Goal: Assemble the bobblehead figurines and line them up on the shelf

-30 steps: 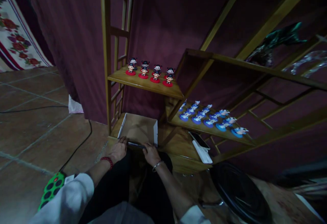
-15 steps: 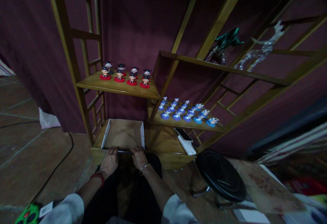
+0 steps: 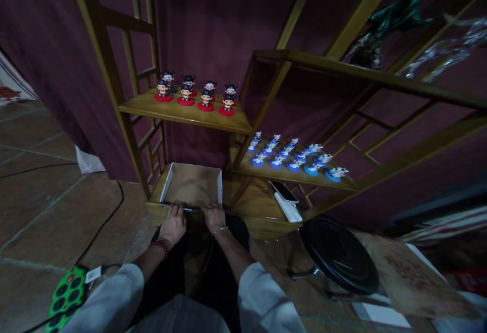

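Note:
A shallow open cardboard box (image 3: 195, 185), brown inside with white side walls, lies on the lowest wooden shelf. My left hand (image 3: 174, 223), below a red bead bracelet, has its fingers curled over the left part of the box's front wall. The fingers of my right hand (image 3: 214, 217) bend over the same wall near its right corner, and a silver bracelet circles that wrist. No objects show inside the box. My thumbs are mostly hidden.
Small red-based figurines (image 3: 205, 101) stand on the upper left shelf (image 3: 182, 115). Purple and blue figurines (image 3: 297, 158) fill a lower right shelf. A phone (image 3: 283, 191) and a white object (image 3: 288, 208) lie right of the box. Nearby are a black stool (image 3: 338, 254) and green power strip (image 3: 66, 297).
My view has shifted, so the shelves and box appear further right and higher. Both hands stay on the box's front wall, which has not visibly moved on the shelf.

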`<move>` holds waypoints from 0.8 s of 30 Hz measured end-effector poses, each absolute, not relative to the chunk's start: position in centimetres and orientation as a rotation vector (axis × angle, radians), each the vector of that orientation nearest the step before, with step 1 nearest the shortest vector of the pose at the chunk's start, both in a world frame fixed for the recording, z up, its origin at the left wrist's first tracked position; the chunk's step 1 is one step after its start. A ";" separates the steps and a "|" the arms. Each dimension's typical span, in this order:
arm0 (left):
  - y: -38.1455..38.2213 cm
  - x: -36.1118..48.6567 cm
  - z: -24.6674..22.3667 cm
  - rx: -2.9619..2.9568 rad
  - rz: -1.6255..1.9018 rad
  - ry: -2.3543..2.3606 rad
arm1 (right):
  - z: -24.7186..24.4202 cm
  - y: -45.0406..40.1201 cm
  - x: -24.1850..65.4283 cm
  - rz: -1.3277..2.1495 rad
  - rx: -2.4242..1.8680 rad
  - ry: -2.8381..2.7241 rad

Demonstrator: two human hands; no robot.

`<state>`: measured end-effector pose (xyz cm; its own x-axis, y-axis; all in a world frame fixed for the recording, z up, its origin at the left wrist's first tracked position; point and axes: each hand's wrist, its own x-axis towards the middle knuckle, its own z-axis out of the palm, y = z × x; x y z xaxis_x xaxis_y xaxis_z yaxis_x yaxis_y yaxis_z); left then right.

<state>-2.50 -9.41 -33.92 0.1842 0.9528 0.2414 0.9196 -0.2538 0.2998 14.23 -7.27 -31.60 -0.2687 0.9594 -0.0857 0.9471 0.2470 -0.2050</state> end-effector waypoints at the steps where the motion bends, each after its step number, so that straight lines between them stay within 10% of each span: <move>1: -9.4 -2.6 -33.9 2.352 0.576 1.855 | -31.6 -7.3 14.2 0.325 -1.866 -2.426; 24: -8.8 -3.4 -33.1 2.366 0.573 1.836 | -31.3 -6.8 13.7 0.245 -1.811 -2.389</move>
